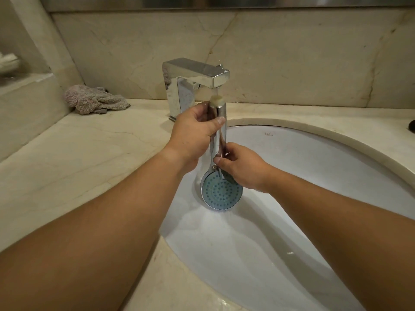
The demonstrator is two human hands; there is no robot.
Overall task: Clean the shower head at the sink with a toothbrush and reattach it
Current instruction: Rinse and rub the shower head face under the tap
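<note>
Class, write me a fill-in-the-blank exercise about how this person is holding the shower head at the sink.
1. The chrome shower head with the blue nozzle face hangs over the white ____.
2. Its handle end sits right under the chrome ____ spout.
3. The left hand grips the ____ part of the handle, above the right hand.
4. A crumpled grey-pink ____ lies on the marble counter.

Missing words: basin; tap; upper; cloth

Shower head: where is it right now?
In the head view the shower head hangs over the sink, handle end up under the faucet, held by the left hand above and the right hand lower down.
</note>
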